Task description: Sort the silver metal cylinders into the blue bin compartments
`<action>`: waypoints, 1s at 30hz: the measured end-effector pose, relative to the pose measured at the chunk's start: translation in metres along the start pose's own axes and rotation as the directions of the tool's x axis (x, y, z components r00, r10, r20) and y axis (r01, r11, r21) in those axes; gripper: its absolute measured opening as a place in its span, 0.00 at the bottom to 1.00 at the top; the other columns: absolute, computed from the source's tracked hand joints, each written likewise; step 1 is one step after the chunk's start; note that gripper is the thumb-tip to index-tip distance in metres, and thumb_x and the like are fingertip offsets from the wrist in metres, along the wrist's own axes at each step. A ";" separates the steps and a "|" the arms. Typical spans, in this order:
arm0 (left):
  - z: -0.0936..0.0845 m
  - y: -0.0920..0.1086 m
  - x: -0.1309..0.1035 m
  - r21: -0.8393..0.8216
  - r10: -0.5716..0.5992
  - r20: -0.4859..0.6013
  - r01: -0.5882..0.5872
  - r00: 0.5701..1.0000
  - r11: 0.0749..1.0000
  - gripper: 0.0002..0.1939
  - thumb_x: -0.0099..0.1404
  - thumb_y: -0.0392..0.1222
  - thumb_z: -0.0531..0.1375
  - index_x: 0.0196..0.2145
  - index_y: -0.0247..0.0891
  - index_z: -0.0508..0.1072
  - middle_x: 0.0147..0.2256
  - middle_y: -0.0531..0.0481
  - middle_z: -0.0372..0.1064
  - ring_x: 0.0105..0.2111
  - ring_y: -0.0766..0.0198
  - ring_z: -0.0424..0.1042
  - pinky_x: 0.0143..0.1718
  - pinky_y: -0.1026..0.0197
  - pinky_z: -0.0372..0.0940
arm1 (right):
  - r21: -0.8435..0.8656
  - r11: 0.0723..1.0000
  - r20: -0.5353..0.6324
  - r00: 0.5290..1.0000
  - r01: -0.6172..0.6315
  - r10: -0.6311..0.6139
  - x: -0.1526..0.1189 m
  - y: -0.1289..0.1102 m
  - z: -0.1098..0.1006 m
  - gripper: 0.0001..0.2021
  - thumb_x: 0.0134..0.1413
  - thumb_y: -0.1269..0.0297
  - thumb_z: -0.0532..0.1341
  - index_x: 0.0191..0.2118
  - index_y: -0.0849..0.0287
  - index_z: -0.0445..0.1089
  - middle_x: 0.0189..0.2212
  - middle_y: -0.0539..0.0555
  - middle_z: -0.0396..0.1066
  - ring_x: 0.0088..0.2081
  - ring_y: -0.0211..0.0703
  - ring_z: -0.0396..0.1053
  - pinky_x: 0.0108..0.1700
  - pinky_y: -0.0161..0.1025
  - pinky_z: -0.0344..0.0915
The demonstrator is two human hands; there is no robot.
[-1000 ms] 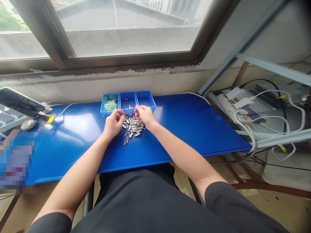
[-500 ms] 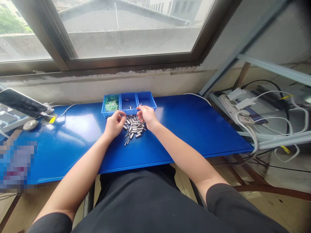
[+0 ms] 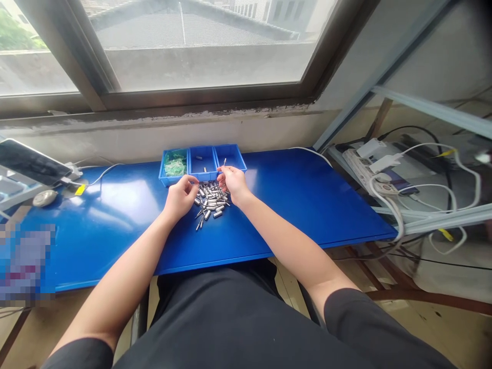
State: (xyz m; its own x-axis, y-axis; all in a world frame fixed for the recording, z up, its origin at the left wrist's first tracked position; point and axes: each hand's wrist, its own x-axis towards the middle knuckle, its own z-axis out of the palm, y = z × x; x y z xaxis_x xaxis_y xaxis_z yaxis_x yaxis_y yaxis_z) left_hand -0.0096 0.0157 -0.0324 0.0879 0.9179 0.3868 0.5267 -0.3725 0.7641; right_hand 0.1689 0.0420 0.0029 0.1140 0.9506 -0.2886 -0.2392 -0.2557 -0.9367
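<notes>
By one metal-parts heap (image 3: 210,199), two hands (image 3: 236,185), one pin (image 3: 225,161) in the right.

This looks like a small workshop or assembly corner: a blue table (image 3: 292,205) under a window (image 3: 207,51), metal parts (image 3: 209,201) heaped beside both hands, a divided bin (image 3: 175,179) just beyond them, and, well off to their right, a metal rack (image 3: 434,110) with a power strip (image 3: 369,171) and cables.

Black short-sleeved top (image 3: 230,318), dark sleeves (image 3: 351,310); left hand (image 3: 180,197), right hand (image 3: 235,186) bare.
</notes>
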 end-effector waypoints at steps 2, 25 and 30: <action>0.000 0.000 0.000 -0.001 0.000 0.001 0.000 1.000 1.000 0.05 0.66 0.42 0.58 0.37 0.40 0.71 0.19 0.60 0.58 0.20 0.70 0.58 0.28 0.65 0.55 | 0.003 1.000 -0.008 1.000 -0.005 0.005 0.000 0.000 0.000 0.10 0.68 0.70 0.55 0.33 0.60 0.68 0.17 0.44 0.66 0.16 0.29 0.59 0.16 0.28 0.51; 0.000 0.000 -0.001 0.011 0.013 -0.001 -0.013 1.000 1.000 0.05 0.67 0.43 0.58 0.37 0.40 0.71 0.19 0.60 0.59 0.20 0.70 0.58 0.28 0.65 0.56 | 0.059 0.996 -0.062 0.996 0.060 -0.057 0.005 0.004 -0.003 0.11 0.69 0.68 0.55 0.35 0.61 0.71 0.18 0.45 0.67 0.16 0.28 0.60 0.17 0.28 0.52; 0.001 0.001 -0.001 0.016 0.016 0.007 -0.016 1.000 1.000 0.06 0.67 0.43 0.58 0.37 0.39 0.71 0.19 0.60 0.59 0.21 0.70 0.58 0.28 0.65 0.56 | 0.056 0.996 -0.062 0.996 0.064 -0.061 0.006 0.005 -0.004 0.09 0.68 0.69 0.56 0.36 0.60 0.71 0.18 0.45 0.68 0.17 0.28 0.61 0.18 0.27 0.53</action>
State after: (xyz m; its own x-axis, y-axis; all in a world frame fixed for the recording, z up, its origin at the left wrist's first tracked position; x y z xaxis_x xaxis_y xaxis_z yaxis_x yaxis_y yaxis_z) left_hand -0.0083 0.0144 -0.0323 0.1024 0.9128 0.3954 0.5384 -0.3850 0.7496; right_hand 0.1723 0.0461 -0.0043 0.1882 0.9516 -0.2430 -0.2847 -0.1840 -0.9408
